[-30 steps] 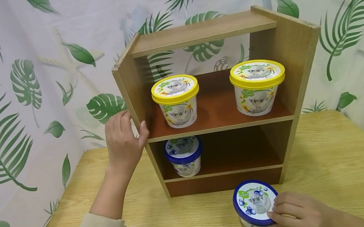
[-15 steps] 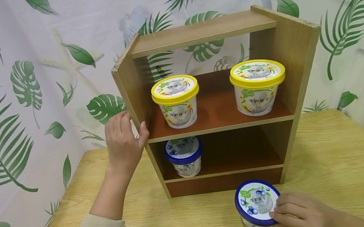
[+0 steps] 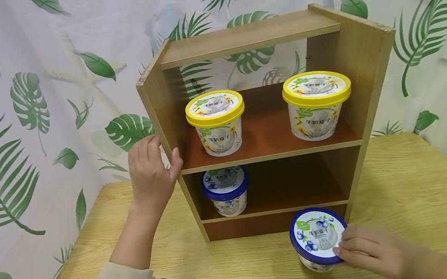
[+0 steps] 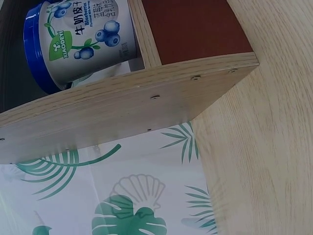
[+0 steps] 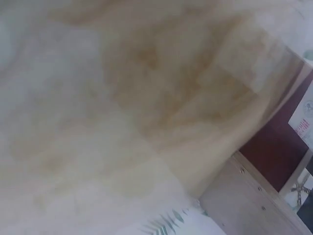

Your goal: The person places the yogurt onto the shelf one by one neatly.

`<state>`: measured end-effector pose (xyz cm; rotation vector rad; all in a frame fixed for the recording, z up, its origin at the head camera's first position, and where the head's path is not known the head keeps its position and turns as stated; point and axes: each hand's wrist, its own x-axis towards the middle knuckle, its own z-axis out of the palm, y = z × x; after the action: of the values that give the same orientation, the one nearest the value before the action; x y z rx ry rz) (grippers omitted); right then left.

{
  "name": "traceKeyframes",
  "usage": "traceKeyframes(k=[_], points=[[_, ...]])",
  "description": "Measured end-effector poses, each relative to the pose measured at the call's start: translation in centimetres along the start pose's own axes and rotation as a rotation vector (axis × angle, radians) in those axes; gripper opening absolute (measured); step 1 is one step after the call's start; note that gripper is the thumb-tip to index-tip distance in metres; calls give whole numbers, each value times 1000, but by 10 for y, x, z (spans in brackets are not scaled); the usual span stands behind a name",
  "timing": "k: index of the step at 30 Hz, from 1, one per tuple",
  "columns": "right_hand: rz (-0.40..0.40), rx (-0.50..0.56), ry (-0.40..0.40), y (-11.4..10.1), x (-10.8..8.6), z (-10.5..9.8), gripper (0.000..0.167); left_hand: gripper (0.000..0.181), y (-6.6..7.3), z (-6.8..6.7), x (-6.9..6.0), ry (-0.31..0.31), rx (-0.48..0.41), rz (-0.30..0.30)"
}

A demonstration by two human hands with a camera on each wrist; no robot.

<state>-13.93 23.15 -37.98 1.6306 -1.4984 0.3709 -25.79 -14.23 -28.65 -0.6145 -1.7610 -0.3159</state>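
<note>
My left hand (image 3: 150, 173) holds the front edge of the left side panel of a small wooden shelf (image 3: 249, 38), its thumb on the front. At the lower right my right hand (image 3: 374, 249) grips a blue-lidded tub (image 3: 318, 236) with blueberry pictures by its right side, in front of the shelf's base. Another blue-lidded tub (image 3: 226, 192) stands at the left of the lower compartment; the left wrist view shows this blueberry tub (image 4: 93, 41) too. In the upper compartment stand two yellow-lidded tubs, one left (image 3: 217, 123) and one right (image 3: 318, 105).
The shelf stands on a wood-grain table (image 3: 414, 177). Leaf-patterned cloth (image 3: 72, 46) hangs behind and at both sides. In the right wrist view a blurred pale covering (image 5: 146, 98) fills most of the picture, with part of the shelf (image 5: 249, 196) at lower right.
My right hand and the blue-lidded tub have moved slightly to the right, then up in the picture towards the shelf. The left hand has stayed in place.
</note>
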Motion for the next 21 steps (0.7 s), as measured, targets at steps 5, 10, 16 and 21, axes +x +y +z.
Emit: traceKeyframes(k=[5,10,16,21], points=[[-44,-25,1,9,3,-3,21,35,1,0,0,0,1,1],[-58,-35,30,16,11,-7,20,35,1,-1,1,-1,0,-2],[-61,-58,56,21,19,-12,20,34,1,-1,1,-8,-2,-5],[-36,-73,73,24,24,-16,22,34,0,-1,0,-11,-5,-2]])
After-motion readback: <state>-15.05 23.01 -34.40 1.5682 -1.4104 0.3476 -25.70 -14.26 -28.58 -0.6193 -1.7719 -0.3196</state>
